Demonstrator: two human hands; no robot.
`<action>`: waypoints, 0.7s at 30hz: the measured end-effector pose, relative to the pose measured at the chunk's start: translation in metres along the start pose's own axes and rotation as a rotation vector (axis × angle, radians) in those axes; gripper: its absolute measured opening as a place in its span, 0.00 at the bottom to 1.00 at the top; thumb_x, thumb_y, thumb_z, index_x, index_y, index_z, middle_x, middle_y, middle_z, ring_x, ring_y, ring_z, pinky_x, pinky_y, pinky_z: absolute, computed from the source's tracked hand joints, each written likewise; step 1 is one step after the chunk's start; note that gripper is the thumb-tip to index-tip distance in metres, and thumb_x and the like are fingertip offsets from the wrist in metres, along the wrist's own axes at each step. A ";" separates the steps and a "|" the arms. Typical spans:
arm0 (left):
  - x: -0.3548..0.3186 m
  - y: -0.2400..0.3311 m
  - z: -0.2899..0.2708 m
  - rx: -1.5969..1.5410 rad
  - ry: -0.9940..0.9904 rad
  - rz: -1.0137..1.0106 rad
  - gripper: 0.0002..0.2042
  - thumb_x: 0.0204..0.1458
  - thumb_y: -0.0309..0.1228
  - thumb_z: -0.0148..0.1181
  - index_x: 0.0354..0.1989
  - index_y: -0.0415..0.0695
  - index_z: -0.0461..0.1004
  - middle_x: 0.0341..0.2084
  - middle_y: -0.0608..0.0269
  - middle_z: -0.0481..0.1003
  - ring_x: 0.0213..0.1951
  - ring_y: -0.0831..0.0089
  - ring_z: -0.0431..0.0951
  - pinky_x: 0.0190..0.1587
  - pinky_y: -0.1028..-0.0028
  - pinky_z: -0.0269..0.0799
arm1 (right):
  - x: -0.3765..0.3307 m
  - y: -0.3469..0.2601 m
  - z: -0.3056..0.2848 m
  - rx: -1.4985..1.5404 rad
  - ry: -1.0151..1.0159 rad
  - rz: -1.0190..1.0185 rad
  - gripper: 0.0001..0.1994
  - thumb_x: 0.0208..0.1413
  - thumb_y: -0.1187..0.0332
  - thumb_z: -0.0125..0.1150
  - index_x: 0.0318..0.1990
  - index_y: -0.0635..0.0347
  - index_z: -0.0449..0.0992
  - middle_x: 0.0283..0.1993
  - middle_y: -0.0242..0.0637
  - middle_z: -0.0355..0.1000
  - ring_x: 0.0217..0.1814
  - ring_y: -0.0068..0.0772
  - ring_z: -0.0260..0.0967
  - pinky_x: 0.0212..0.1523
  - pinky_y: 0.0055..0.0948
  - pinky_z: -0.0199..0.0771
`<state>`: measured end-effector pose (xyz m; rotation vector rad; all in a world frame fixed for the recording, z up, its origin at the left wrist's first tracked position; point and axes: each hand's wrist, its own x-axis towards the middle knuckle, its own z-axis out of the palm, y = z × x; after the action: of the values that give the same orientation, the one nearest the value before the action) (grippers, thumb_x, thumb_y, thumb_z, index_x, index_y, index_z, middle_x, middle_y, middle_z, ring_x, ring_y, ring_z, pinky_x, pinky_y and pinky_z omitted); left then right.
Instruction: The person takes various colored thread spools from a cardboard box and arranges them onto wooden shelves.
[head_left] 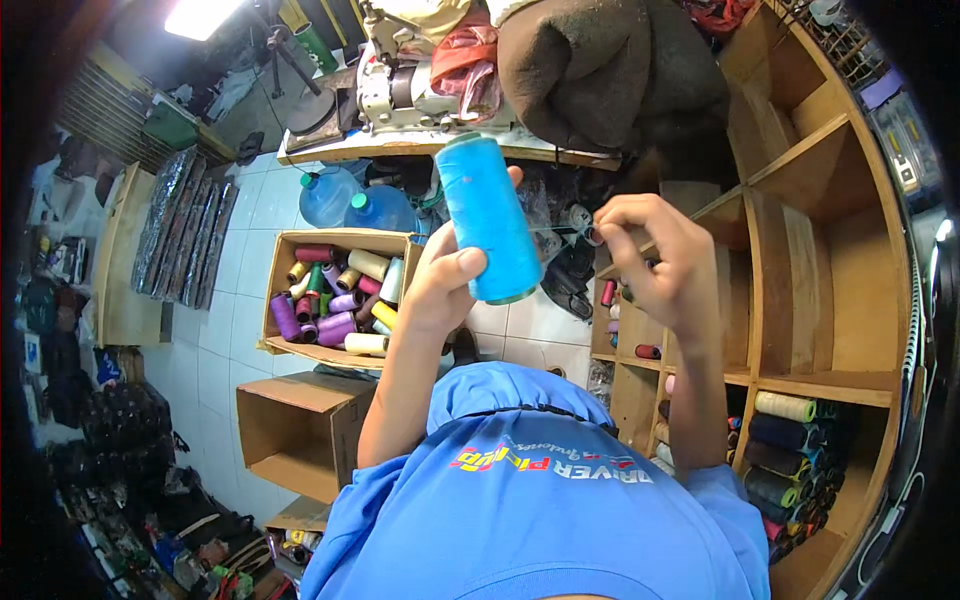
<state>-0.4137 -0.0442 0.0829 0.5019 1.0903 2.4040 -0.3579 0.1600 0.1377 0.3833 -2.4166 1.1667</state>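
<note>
A large cone of bright blue thread (487, 218) is held up in front of me, tilted, with its top leaning left. My left hand (447, 277) is wrapped round its lower left side, the thumb lying across the front. To the right, my right hand (660, 250) is raised with thumb and forefinger pinched together. A faint strand of thread seems to run from the cone to that pinch. Beyond my left forearm, an open cardboard box (268, 290) holds many thread cones in purple, cream, yellow, red and green.
An empty-looking carton (290, 430) stands left of my left arm. Wooden cubby shelving (830, 380) rises on the right, with thread cones (785, 430) stacked in a lower compartment. Ahead are a sewing machine (400, 95), a dark bundled cloth (590, 70) and blue water jugs (380, 208).
</note>
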 end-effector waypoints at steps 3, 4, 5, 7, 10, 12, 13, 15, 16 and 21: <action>-0.001 0.003 -0.010 -0.015 -0.115 -0.032 0.50 0.35 0.47 0.59 0.65 0.35 0.40 0.33 0.42 0.71 0.30 0.63 0.74 0.33 0.71 0.71 | 0.000 0.004 -0.005 0.047 -0.035 0.128 0.04 0.51 0.73 0.56 0.33 0.63 0.72 0.26 0.37 0.72 0.28 0.27 0.71 0.30 0.23 0.69; -0.001 0.005 0.000 0.022 -0.080 -0.023 0.51 0.34 0.50 0.57 0.65 0.37 0.40 0.26 0.42 0.71 0.26 0.63 0.72 0.30 0.72 0.69 | 0.000 0.005 -0.004 0.100 -0.046 0.174 0.04 0.51 0.73 0.56 0.33 0.63 0.72 0.25 0.36 0.72 0.28 0.24 0.71 0.29 0.23 0.68; 0.000 0.005 0.001 0.021 -0.081 -0.023 0.51 0.34 0.50 0.57 0.65 0.37 0.40 0.26 0.42 0.71 0.26 0.63 0.72 0.30 0.72 0.69 | 0.001 0.006 -0.003 0.155 -0.056 0.219 0.04 0.52 0.73 0.56 0.33 0.63 0.72 0.24 0.36 0.71 0.27 0.22 0.70 0.29 0.22 0.68; 0.000 0.006 0.002 -0.023 -0.134 -0.030 0.51 0.33 0.50 0.57 0.65 0.37 0.40 0.27 0.42 0.71 0.27 0.63 0.72 0.30 0.71 0.70 | 0.001 0.016 0.001 0.138 -0.055 0.216 0.04 0.52 0.72 0.55 0.33 0.63 0.72 0.24 0.35 0.71 0.26 0.21 0.69 0.28 0.21 0.68; 0.001 0.010 0.009 -0.050 -0.181 -0.008 0.52 0.33 0.51 0.57 0.65 0.37 0.40 0.27 0.42 0.71 0.26 0.63 0.72 0.29 0.70 0.70 | 0.002 0.026 0.003 0.137 -0.057 0.144 0.04 0.52 0.73 0.56 0.33 0.64 0.72 0.23 0.35 0.71 0.26 0.20 0.69 0.28 0.20 0.67; 0.001 0.014 0.009 -0.058 -0.196 -0.006 0.52 0.33 0.51 0.57 0.65 0.36 0.39 0.27 0.43 0.71 0.25 0.62 0.72 0.28 0.70 0.70 | 0.002 0.029 0.002 0.107 -0.075 0.138 0.04 0.50 0.73 0.57 0.32 0.64 0.72 0.23 0.34 0.71 0.26 0.18 0.67 0.27 0.19 0.67; 0.000 0.016 0.008 -0.068 -0.211 -0.007 0.52 0.33 0.51 0.56 0.65 0.36 0.39 0.26 0.43 0.71 0.25 0.62 0.72 0.28 0.70 0.70 | 0.002 0.029 0.001 0.108 -0.074 0.139 0.04 0.50 0.73 0.57 0.32 0.64 0.72 0.23 0.34 0.71 0.26 0.18 0.67 0.27 0.19 0.67; -0.002 0.017 0.007 -0.086 -0.202 0.006 0.52 0.34 0.52 0.56 0.65 0.35 0.38 0.26 0.44 0.71 0.24 0.63 0.72 0.27 0.70 0.70 | 0.003 0.028 -0.001 0.081 -0.054 0.145 0.03 0.49 0.74 0.57 0.31 0.64 0.72 0.22 0.33 0.70 0.25 0.17 0.66 0.26 0.19 0.66; -0.004 0.019 0.006 -0.101 -0.192 0.021 0.52 0.35 0.52 0.55 0.65 0.33 0.38 0.26 0.45 0.71 0.23 0.63 0.72 0.26 0.70 0.70 | 0.003 0.027 -0.001 0.084 -0.052 0.143 0.03 0.49 0.74 0.57 0.31 0.64 0.72 0.22 0.33 0.70 0.25 0.17 0.66 0.26 0.19 0.66; -0.002 0.030 -0.001 -0.096 -0.312 0.059 0.53 0.36 0.53 0.55 0.64 0.30 0.35 0.24 0.49 0.71 0.21 0.64 0.70 0.26 0.70 0.68 | -0.002 0.026 -0.003 0.070 -0.067 0.174 0.02 0.48 0.76 0.57 0.29 0.63 0.71 0.21 0.31 0.68 0.22 0.17 0.64 0.25 0.18 0.65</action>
<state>-0.4201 -0.0639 0.1051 0.8517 0.8316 2.3132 -0.3659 0.1782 0.1212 0.2404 -2.5131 1.3354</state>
